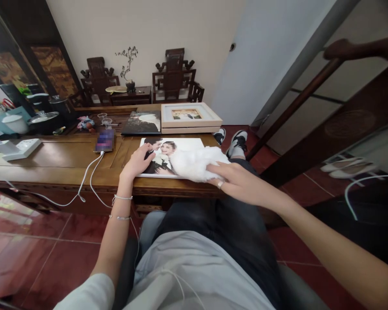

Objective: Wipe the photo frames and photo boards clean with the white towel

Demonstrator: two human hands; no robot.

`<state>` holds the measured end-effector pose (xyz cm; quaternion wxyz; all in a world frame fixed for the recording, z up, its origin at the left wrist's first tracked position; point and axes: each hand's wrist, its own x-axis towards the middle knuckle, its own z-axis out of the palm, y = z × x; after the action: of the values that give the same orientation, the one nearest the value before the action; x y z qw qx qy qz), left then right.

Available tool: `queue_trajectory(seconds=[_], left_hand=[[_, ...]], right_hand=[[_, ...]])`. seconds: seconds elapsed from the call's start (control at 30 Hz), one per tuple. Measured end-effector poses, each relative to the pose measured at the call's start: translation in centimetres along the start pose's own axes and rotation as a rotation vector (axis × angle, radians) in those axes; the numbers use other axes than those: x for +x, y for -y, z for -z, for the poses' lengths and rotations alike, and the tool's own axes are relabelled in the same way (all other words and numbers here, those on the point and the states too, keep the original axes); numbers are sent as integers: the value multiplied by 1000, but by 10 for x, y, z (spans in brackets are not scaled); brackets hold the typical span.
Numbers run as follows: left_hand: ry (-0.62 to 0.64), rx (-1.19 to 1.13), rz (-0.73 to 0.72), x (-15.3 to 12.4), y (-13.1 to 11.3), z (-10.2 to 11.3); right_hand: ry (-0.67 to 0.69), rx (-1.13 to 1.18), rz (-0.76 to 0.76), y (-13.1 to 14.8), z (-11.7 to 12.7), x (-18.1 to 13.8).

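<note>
A photo album or panel with a couple's picture on its white face lies flat at the table's front edge. My left hand rests on its left side, fingers stretched out and apart over the picture. My right hand grips a white fluffy cloth and holds it against the right part of the picture, hiding that area. The cloth hangs a little past the panel's right edge. A ring shows on my right hand and bracelets on my left wrist.
Behind stand a dark photo panel and stacked framed pictures. Leftward lie a phone on a white charging cable, a power strip, a lidded pot and a white cup. A wooden chair rises at right.
</note>
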<state>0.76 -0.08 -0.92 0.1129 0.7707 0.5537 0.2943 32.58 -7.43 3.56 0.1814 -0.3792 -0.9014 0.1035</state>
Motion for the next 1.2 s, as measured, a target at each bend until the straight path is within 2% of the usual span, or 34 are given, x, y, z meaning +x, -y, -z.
queue_trajectory(seconds=[0.23, 0.37, 0.5, 0.73, 0.83, 0.9, 0.97, 1.2], left_hand=[[18, -7, -9, 0, -2, 4], [20, -10, 3, 0, -7, 5], [9, -13, 23, 0, -9, 4], [-6, -9, 28, 0, -5, 0], [4, -1, 26, 0, -3, -1], [10, 6, 24, 0, -2, -1], [13, 15, 20, 0, -3, -1], [19, 13, -6, -1, -7, 3]], right_hand=[[-70, 46, -146, -64, 3, 94], [-115, 49, -234, -87, 6, 122], [-97, 85, -223, -75, 2, 105], [-56, -31, -75, -2, -13, 0], [-38, -8, -22, 14, -12, -26], [-22, 1, -12, 14, -9, -24], [-14, -8, -22, 6, -7, -8], [-61, 22, -110, -57, -9, 90]])
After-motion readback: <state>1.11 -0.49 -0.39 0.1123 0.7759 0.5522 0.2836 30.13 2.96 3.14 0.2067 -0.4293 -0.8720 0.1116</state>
